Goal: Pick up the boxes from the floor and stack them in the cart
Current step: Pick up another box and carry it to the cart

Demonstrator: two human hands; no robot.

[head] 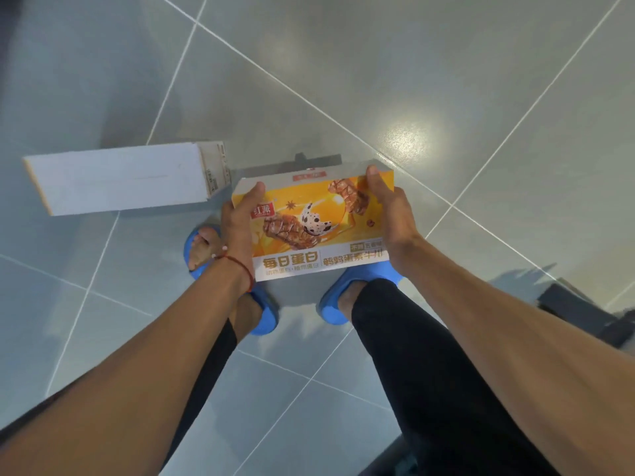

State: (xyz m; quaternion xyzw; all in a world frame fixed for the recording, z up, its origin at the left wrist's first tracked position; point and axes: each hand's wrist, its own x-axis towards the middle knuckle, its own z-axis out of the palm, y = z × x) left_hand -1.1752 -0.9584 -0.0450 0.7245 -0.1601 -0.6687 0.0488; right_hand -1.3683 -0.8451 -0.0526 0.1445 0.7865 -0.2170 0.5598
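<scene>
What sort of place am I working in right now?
Indoors, likely a shop or storeroom, though a home is possible: glossy grey tiled floor, an orange snack box held by the left hand and right hand, and a white carton lying on it.

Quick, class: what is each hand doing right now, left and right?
Left hand: grips the left end of the orange box.
Right hand: grips the box's right end.
</scene>
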